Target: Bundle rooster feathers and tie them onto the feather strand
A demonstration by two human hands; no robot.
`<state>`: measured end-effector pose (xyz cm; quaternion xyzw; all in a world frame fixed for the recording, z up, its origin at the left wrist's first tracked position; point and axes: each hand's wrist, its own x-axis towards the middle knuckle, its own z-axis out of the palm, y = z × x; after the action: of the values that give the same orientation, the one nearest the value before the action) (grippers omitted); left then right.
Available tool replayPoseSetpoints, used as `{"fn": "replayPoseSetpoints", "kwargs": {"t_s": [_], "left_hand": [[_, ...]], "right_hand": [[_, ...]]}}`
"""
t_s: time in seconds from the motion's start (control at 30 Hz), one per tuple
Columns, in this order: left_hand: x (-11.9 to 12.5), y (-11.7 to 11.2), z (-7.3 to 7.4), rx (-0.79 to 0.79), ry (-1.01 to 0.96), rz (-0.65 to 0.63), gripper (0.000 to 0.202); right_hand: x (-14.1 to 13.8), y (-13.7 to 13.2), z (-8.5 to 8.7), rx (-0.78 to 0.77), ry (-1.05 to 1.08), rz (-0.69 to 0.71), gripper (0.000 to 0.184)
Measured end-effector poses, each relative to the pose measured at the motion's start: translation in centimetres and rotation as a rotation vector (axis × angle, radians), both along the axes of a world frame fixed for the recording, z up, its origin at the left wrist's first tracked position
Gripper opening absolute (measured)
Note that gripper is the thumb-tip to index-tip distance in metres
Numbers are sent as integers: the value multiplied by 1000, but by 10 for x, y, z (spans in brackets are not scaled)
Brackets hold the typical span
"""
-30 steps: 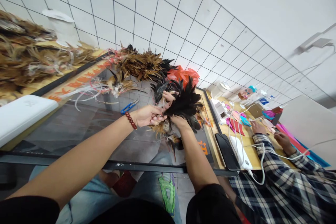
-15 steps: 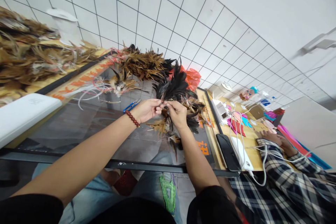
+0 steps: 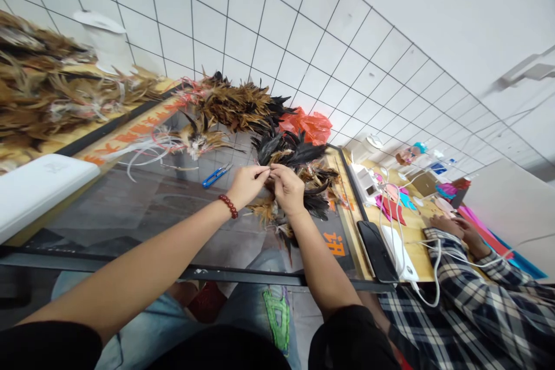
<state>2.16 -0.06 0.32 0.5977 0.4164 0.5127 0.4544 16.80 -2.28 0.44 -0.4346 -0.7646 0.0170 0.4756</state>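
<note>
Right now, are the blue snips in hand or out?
Out: the blue snips lie on the table; neither the left hand nor the right hand grips them.

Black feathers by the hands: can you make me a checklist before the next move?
1. Left hand pinching: ok, fingertips together.
2. Right hand pinching: ok, fingertips close to the left's.
3. What their grip holds: cannot tell, too small.
4. Black feathers nearby: ok, just beyond the fingertips.
5. Blue snips apart from hands: ok, lying left of them.
6. Table below the hands free of feathers: not ok, brown feathers there.
</note>
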Motion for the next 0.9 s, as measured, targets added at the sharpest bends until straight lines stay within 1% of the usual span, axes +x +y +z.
{"fn": "replayPoseSetpoints", "kwargs": {"t_s": [0.03, 0.13, 0.17, 0.23, 0.3, 0.37, 0.47, 0.53, 0.57, 0.63, 0.7, 0.73, 0.8, 0.9], "left_hand": [[-2, 0, 3, -25, -13, -71, 19], [-8, 3, 13, -166, -105, -270, 27], [-9, 4, 15, -192, -116, -319, 25], [-12, 6, 17, -169, -63, -365, 18], [-14, 7, 17, -76, 51, -327, 11], [-14, 8, 15, 38, 131, -211, 14], [-14, 10, 11, 173, 148, -24, 16], [-14, 12, 9, 175, 131, 41, 16], [-14, 12, 9, 128, 111, 31, 18], [-13, 10, 9, -35, 12, -56, 23], [-11, 7, 10, -194, -166, -169, 27], [-10, 5, 11, -248, -260, -208, 29], [-8, 1, 13, -313, -408, -268, 33], [-7, -1, 14, -384, -494, -331, 36]], "right_hand": [[2, 1, 1, 9, 41, -1, 21], [10, 2, 6, 20, 126, 22, 17], [13, 2, 8, 15, 135, 41, 16], [17, 2, 10, -6, 138, 76, 15], [20, 2, 10, -40, 121, 97, 15], [20, 2, 9, -78, 88, 113, 16], [19, 3, 6, -77, 40, 133, 18], [19, 4, 4, -52, 27, 135, 19], [19, 5, 4, -46, 26, 126, 19], [19, 5, 3, -56, 32, 100, 19], [17, 4, 3, -73, 35, 82, 19], [16, 4, 2, -77, 32, 79, 19], [13, 3, 2, -75, 18, 84, 19], [10, 3, 2, -63, 6, 103, 19]]}}
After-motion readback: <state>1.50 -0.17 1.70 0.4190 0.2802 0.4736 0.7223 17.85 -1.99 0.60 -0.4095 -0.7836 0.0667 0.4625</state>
